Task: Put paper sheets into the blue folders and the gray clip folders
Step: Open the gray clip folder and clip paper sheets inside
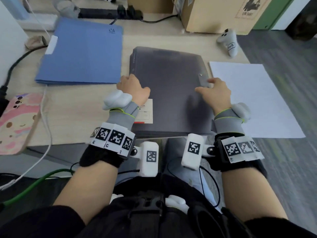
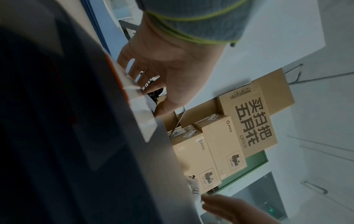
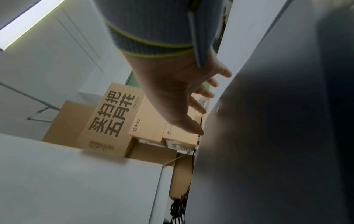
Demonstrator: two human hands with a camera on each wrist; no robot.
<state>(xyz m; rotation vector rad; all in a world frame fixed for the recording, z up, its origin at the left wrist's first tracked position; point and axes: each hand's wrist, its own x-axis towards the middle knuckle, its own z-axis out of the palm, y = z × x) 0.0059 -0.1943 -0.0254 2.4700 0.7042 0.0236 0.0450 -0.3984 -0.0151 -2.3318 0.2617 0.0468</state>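
A closed stack of gray clip folders (image 1: 169, 93) lies in the middle of the table, its label at the near left corner. My left hand (image 1: 132, 86) rests on the stack's left edge, fingertips (image 2: 134, 78) touching the edge by the label, thumb on the cover. At the stack's right edge my right hand (image 1: 214, 91) lies with straight, spread fingers (image 3: 201, 104) by the clip tab (image 1: 204, 79). White paper sheets (image 1: 253, 100) lie to the right of the stack and overhang the table. A closed blue folder (image 1: 82, 52) lies at the back left.
A phone in a pink case (image 1: 18, 121) sits at the near left with white and black cables beside it. Cardboard boxes (image 1: 214, 12) and a power strip (image 1: 109, 14) line the back. A gray-white handheld device (image 1: 229, 42) lies at the back right. The table's front edge runs just under my wrists.
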